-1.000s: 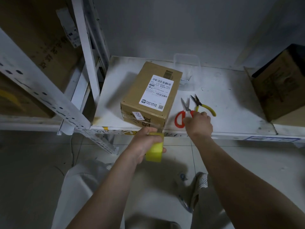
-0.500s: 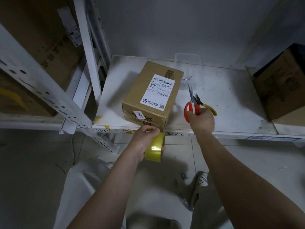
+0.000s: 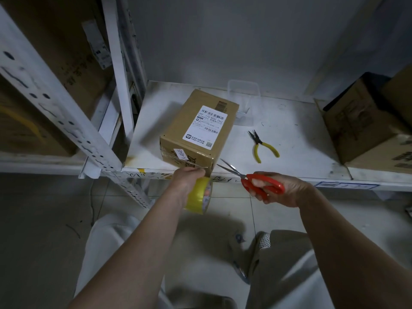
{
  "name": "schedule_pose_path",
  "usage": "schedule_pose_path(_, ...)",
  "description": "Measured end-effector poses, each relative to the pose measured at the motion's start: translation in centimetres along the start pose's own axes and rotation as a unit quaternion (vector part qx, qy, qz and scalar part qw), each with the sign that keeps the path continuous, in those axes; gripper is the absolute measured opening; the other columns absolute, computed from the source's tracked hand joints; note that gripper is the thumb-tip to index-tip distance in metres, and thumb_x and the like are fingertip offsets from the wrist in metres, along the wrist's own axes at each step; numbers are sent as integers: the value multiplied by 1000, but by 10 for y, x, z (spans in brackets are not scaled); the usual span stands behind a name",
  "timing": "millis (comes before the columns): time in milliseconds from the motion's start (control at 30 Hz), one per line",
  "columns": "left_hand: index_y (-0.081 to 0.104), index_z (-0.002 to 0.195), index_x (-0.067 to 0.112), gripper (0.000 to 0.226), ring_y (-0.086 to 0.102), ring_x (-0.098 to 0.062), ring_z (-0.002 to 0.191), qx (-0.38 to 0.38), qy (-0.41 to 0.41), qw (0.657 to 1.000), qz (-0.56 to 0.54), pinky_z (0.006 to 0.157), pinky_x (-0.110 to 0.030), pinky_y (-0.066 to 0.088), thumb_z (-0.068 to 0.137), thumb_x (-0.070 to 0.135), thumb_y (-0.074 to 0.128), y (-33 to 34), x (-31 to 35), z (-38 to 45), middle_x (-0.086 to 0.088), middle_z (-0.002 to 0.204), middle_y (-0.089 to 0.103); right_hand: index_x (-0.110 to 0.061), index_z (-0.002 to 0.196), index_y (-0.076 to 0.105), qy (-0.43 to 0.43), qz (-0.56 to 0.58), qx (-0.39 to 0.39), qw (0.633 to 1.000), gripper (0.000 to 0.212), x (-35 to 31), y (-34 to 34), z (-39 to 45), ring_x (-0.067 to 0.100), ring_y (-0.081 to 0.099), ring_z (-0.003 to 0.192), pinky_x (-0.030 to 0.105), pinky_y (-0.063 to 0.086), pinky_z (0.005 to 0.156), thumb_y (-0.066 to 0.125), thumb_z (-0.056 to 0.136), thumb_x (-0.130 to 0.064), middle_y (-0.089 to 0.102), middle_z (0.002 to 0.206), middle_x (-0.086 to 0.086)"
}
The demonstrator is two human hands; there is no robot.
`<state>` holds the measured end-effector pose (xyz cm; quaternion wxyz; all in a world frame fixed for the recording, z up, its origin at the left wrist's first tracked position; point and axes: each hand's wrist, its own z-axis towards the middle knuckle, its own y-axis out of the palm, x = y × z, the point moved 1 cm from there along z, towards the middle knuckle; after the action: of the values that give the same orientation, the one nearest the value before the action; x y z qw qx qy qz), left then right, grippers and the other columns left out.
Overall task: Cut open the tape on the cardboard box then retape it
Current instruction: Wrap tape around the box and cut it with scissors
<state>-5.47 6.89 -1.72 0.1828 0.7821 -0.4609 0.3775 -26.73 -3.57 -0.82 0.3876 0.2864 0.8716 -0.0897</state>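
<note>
Scissors (image 3: 256, 179) lifted off shelf, right hand (image 3: 283, 190) beside box (image 3: 198, 132)

Bare shelf (image 3: 301, 139) right of box (image 3: 196, 130); pliers (image 3: 260, 144) there; carton (image 3: 365, 128) blocks far right.

Stockroom, white metal racking (image 3: 66, 121), stored cartons (image 3: 365, 128), labelled parcel (image 3: 200, 130)

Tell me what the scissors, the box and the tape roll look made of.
Scissors: shiny, likely steel blades with glossy red plastic handles. Box: matte brown cardboard with a white paper label. Tape roll: glossy yellowish film, probably plastic.
</note>
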Motion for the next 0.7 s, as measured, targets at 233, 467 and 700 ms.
schedule_pose_path(233,63,82,13,7,60,-19,44,-13,-18,1000,-1,47,-27,54,85,14,69,-8,5,0,-7,67,65,-13,89,61,74,-102,43,991,12,-14,15,7,13,50,65,24,38,62,64,84,-23,63,75,4)
schedule_pose_path(467,63,83,14,7,60,-18,56,-17,-21,999,31,56,-26,52,83,13,70,-16,3,4,-7,74,63,-9,94,63,62,-116,64,989,25,-24,27,30,11,52,57,21,36,53,68,80,-29,66,72,3)
schedule_pose_path(700,64,91,7,12,55,-18,34,-23,-47,998,23,44,-26,54,81,8,70,-22,3,4,-17,69,64,-4,95,65,40,-151,88,984,29,-31,37,42,16,53,59,26,37,59,66,81,-29,67,70,6)
